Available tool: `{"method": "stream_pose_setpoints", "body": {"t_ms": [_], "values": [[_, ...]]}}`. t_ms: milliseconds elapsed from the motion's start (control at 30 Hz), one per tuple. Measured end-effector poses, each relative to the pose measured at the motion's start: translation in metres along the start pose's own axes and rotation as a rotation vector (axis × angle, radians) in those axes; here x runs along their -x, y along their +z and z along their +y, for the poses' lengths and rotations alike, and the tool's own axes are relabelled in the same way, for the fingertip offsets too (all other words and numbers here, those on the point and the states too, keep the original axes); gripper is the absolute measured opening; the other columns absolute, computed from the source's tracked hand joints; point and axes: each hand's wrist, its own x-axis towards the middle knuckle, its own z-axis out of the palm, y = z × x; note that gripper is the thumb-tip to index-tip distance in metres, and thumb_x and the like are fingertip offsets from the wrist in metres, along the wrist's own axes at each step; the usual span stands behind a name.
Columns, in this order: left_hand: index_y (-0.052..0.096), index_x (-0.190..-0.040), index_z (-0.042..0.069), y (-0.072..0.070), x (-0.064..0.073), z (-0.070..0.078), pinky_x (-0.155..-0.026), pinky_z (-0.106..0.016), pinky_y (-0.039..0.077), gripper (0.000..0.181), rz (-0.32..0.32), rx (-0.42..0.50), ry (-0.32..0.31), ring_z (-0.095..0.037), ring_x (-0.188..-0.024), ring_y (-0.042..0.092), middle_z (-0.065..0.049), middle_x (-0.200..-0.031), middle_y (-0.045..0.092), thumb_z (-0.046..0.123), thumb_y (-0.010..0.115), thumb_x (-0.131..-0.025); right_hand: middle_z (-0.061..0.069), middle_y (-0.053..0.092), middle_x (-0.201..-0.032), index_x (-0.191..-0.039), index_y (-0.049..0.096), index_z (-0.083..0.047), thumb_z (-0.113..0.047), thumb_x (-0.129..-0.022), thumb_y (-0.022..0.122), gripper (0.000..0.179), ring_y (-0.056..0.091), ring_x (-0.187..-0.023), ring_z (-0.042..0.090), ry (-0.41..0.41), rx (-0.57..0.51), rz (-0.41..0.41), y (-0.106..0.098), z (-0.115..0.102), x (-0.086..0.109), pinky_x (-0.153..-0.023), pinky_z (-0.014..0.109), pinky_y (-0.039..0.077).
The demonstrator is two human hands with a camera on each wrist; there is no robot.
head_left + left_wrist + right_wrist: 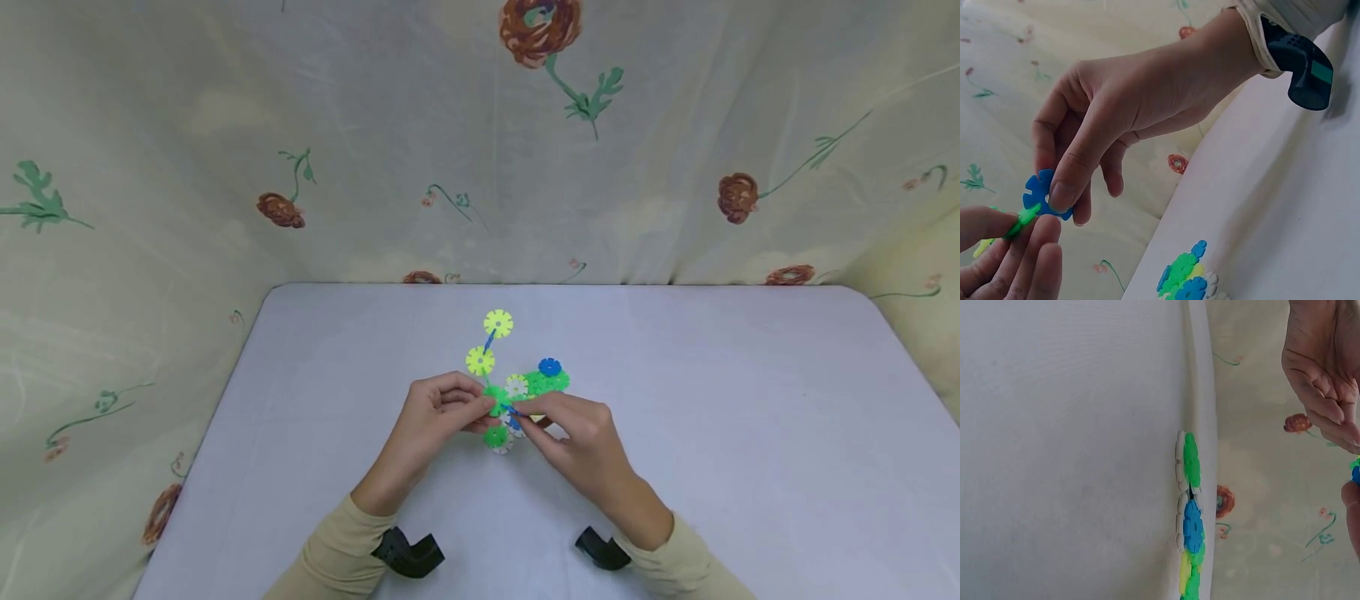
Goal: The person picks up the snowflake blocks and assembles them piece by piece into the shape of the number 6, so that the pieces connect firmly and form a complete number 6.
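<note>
Both hands meet above the table around small notched plastic discs. The left hand [442, 408] pinches a green disc [1022, 220] between thumb and fingers. The right hand [581, 425] pinches a blue disc [1037, 192], thumb across its face. In the left wrist view the blue and green discs meet edge to edge, at an angle; whether their notches interlock I cannot tell. Beyond the left fingers, a yellow disc [480, 361], a blue disc seen edge-on [489, 341] and another yellow disc [498, 323] form a line. The right wrist view shows little of the right hand.
Below the hands lie more discs: green ones [555, 382], a blue one [550, 367], white ones [517, 385] and another green one [496, 437]. They rest on the white-covered table [712, 400]. A flowered cloth [360, 150] hangs behind. Black devices [411, 554] sit at both wrists.
</note>
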Motion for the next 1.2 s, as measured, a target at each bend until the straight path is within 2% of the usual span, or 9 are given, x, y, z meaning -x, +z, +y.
{"method": "stream_pose_setpoints", "body": {"t_ms": [133,233,333,433,567,733,833,1033,1200], "values": [[0.068,-0.104,-0.003,0.001,0.0,-0.001,-0.076,-0.033,0.065,0.016,0.025,-0.041,0.005,-0.016,-0.083,0.076,-0.017,-0.096,0.075,0.011,0.071,-0.098,0.006,0.08,-0.096,-0.102,0.076,-0.004,0.007,-0.075,0.086,0.03,0.077,-0.08,0.016,0.007,-0.02,-0.027,-0.002,0.003,-0.002,-0.067,0.017,0.06],[0.068,-0.104,-0.001,0.001,-0.001,-0.001,-0.077,-0.035,0.065,0.015,0.061,-0.057,-0.003,-0.021,-0.087,0.076,-0.015,-0.099,0.072,0.012,0.071,-0.097,0.008,0.079,-0.104,-0.109,0.075,-0.003,0.006,-0.076,0.087,0.036,0.077,-0.087,0.019,0.061,-0.024,-0.064,-0.005,0.009,-0.002,-0.068,0.019,0.061],[0.068,-0.104,-0.001,0.0,-0.002,-0.002,-0.078,-0.037,0.065,0.015,0.094,-0.053,-0.012,-0.027,-0.089,0.076,-0.013,-0.101,0.07,0.011,0.072,-0.097,0.009,0.077,-0.108,-0.113,0.074,-0.005,0.001,-0.079,0.087,0.037,0.076,-0.088,0.02,0.191,0.018,-0.12,-0.008,0.015,-0.003,-0.066,0.022,0.062],[0.068,-0.104,-0.002,-0.001,-0.002,-0.001,-0.079,-0.039,0.065,0.015,0.108,-0.039,-0.018,-0.031,-0.09,0.075,-0.017,-0.102,0.071,0.009,0.073,-0.096,0.007,0.077,-0.106,-0.111,0.075,-0.007,-0.006,-0.083,0.086,0.03,0.074,-0.085,0.018,0.334,0.106,-0.187,-0.01,0.022,-0.003,-0.064,0.024,0.059],[0.066,-0.103,-0.003,-0.002,-0.003,-0.001,-0.08,-0.041,0.065,0.015,0.105,-0.019,-0.014,-0.031,-0.091,0.075,-0.025,-0.103,0.071,0.009,0.072,-0.096,0.004,0.075,-0.101,-0.106,0.077,-0.009,-0.011,-0.085,0.085,0.022,0.07,-0.083,0.016,0.449,0.199,-0.274,-0.009,0.031,0.0,-0.068,0.028,0.056],[0.065,-0.103,-0.004,-0.002,-0.003,0.0,-0.083,-0.048,0.064,0.015,0.101,0.0,-0.002,-0.018,-0.085,0.076,-0.02,-0.099,0.072,0.008,0.072,-0.096,0.0,0.071,-0.1,-0.107,0.078,-0.012,-0.015,-0.087,0.083,0.021,0.066,-0.085,0.013,0.502,0.223,-0.36,-0.007,0.037,0.004,-0.071,0.029,0.054],[0.065,-0.103,-0.004,-0.002,-0.003,0.001,-0.083,-0.048,0.064,0.015,0.1,0.008,0.002,-0.013,-0.083,0.075,-0.016,-0.098,0.073,0.007,0.072,-0.096,-0.001,0.069,-0.097,-0.107,0.078,-0.011,-0.016,-0.089,0.082,0.02,0.064,-0.082,0.011,0.502,0.217,-0.369,-0.003,0.041,0.003,-0.069,0.027,0.053],[0.066,-0.105,-0.004,-0.003,-0.004,0.0,-0.079,-0.037,0.065,0.017,0.099,0.004,-0.008,-0.013,-0.083,0.074,-0.02,-0.102,0.073,0.008,0.072,-0.096,-0.001,0.065,-0.088,-0.109,0.078,-0.01,-0.023,-0.092,0.079,0.021,0.055,-0.072,0.009,0.548,0.217,-0.384,0.009,0.048,-0.009,-0.063,0.025,0.046],[0.066,-0.104,-0.005,-0.003,-0.003,0.0,-0.079,-0.037,0.065,0.016,0.105,0.011,-0.002,-0.015,-0.085,0.074,-0.02,-0.101,0.073,0.008,0.072,-0.096,0.002,0.067,-0.093,-0.109,0.077,-0.009,-0.028,-0.092,0.079,0.025,0.055,-0.074,0.013,0.611,0.198,-0.446,0.02,0.05,-0.024,-0.066,0.028,0.047]]}}
